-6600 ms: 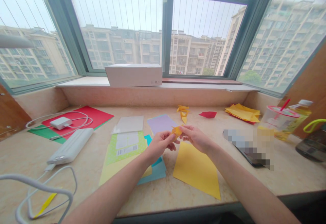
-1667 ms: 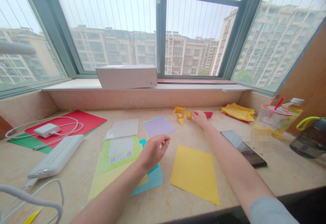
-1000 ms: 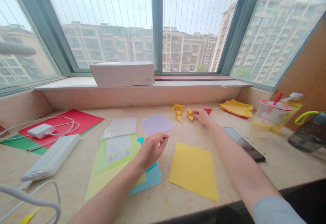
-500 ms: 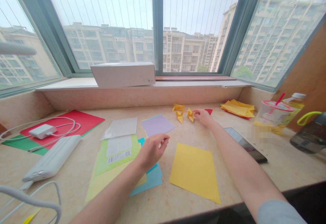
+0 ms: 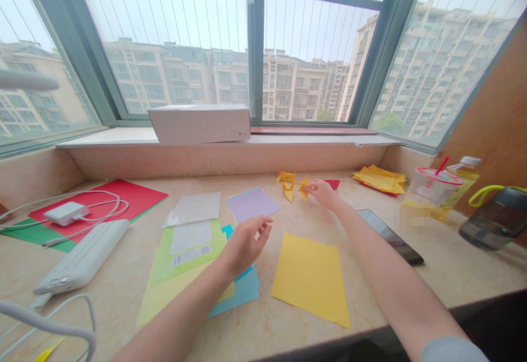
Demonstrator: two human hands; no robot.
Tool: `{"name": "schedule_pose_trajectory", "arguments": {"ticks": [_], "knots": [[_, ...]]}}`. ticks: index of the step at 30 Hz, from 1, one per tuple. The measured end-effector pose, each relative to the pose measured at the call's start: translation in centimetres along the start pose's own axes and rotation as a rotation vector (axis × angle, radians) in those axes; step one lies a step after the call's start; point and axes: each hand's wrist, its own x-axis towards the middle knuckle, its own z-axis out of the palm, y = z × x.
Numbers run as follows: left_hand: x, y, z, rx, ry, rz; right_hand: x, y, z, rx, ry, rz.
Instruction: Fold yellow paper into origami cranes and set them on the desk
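Barcode on green packet, fine print on white box (unreadable)

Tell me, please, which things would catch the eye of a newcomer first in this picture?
Probably the flat yellow sheet in the front middle, bright and lying by itself. Next might come the small folded yellow pieces near the back, where the right hand has its fingers on one. The large red sheet at the left, partly under a white charger, also stands out.

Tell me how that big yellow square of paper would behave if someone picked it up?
The yellow sheet looks thin, so it would probably feel light and bend when lifted by one corner. Lying flat on the smooth-looking tabletop, it would likely slide if pushed.
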Motion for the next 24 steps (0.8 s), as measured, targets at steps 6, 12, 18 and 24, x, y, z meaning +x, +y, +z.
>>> {"name": "schedule_pose_trajectory", "arguments": {"ticks": [6,12,18,24], "knots": [[0.2,1.3,0.1,-0.301,0.011,-0.196,-6.7,-8.6,0.0,0.263,-0.082,-0.328],[0.2,1.0,0.0,-0.570,-0.005,-0.289,-12.6,-13.1,0.8,0.475,-0.109,-0.467],[0.2,1.0,0.3,-0.609,-0.118,-0.296,-11.9,-12.3,1.1,0.688,-0.047,-0.031],[0.5,1.4,0.0,-0.679,-0.111,-0.368,-11.2,-11.5,0.6,0.821,-0.090,0.095]]}}
